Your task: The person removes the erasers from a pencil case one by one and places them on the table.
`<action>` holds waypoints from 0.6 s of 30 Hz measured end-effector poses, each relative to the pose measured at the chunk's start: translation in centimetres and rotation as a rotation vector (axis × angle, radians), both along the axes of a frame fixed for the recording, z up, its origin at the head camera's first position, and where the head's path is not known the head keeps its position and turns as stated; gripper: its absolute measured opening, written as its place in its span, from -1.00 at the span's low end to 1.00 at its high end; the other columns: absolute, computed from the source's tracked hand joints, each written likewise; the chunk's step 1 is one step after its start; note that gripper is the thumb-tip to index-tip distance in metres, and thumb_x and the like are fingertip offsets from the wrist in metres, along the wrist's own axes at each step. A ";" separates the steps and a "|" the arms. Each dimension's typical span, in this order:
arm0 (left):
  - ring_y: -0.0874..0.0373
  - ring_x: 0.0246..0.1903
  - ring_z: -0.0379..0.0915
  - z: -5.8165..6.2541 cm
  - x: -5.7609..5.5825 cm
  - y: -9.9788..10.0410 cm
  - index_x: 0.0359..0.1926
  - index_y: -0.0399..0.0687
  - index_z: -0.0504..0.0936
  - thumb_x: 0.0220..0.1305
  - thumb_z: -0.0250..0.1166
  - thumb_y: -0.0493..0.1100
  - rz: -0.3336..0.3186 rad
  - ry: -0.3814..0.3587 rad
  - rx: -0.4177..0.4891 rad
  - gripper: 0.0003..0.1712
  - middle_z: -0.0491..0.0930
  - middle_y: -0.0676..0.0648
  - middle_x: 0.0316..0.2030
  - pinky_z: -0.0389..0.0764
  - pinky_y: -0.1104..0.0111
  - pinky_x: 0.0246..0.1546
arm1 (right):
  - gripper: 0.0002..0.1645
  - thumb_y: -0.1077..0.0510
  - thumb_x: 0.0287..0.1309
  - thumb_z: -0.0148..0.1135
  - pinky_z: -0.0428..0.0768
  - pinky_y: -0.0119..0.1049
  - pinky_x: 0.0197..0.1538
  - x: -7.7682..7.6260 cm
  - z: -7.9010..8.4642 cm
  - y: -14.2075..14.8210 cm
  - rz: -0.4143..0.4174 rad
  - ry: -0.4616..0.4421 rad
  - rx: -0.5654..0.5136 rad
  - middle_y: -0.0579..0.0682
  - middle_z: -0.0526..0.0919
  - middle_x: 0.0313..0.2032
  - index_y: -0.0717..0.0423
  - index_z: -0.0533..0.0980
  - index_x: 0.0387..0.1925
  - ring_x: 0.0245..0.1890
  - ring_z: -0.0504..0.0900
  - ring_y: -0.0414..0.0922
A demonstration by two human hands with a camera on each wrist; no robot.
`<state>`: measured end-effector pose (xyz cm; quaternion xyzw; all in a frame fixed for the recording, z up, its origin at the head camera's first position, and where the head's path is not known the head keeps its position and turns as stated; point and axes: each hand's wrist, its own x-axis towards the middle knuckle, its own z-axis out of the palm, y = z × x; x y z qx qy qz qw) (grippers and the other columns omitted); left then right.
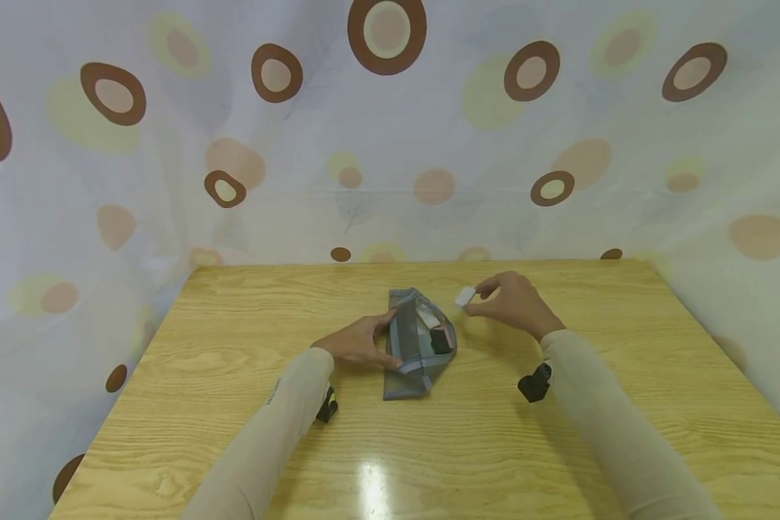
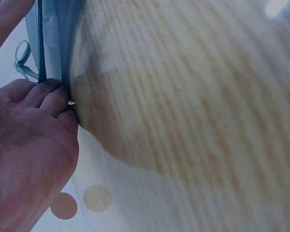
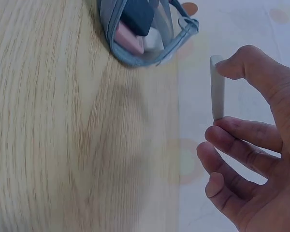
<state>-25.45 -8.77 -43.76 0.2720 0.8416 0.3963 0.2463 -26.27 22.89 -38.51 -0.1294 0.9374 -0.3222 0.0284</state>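
A grey zip pouch (image 1: 403,386) with mesh panels lies unzipped on the wooden table, its mouth spread wide. Inside it are a black block (image 1: 440,341), a pink block (image 3: 129,38) and a white block (image 3: 152,39). My left hand (image 1: 360,341) grips the pouch's left side, thumb and fingers apart along it; the left wrist view shows curled fingers against the grey fabric (image 2: 53,43). To the right of the opening and above the table, my right hand (image 1: 513,303) pinches a thin white rectangular block (image 3: 217,87) by its edges, between thumb and fingertips.
The wooden table (image 1: 247,310) stretches out on both sides of the pouch. A white curtain (image 1: 390,130) with brown and yellow spots hangs behind it and at the sides. A loop-shaped pull (image 3: 188,24) hangs at the pouch's end.
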 end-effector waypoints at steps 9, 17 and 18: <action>-0.07 0.55 -0.15 0.0 -0.1 0.0 0.61 -0.22 -0.17 0.18 0.54 -0.10 0.001 -0.002 -0.001 0.26 -0.12 -0.22 0.58 0.10 0.16 0.50 | -0.27 -0.17 0.15 0.45 0.61 0.16 0.02 -0.2 -1.0 1.8 -0.085 -0.009 -0.027 0.27 0.68 0.00 0.35 0.62 0.11 0.01 0.61 0.23; -0.08 0.55 -0.16 -0.1 -0.1 -0.1 0.60 -0.25 -0.18 0.18 0.53 -0.10 -0.008 0.002 0.005 0.26 -0.12 -0.24 0.58 0.07 0.15 0.50 | -0.28 -0.16 0.16 0.43 0.63 0.13 -0.06 0.2 -2.1 3.3 -0.150 0.015 -0.028 0.30 0.69 -0.03 0.38 0.62 0.08 -0.09 0.64 0.20; -0.08 0.55 -0.16 -0.1 -0.1 -0.1 0.60 -0.25 -0.18 0.18 0.53 -0.11 -0.008 0.003 0.006 0.26 -0.12 -0.24 0.58 0.07 0.15 0.50 | -0.29 -0.15 0.17 0.43 0.63 0.13 -0.06 0.2 -2.2 3.5 -0.155 0.017 -0.022 0.30 0.69 -0.03 0.39 0.63 0.07 -0.09 0.65 0.20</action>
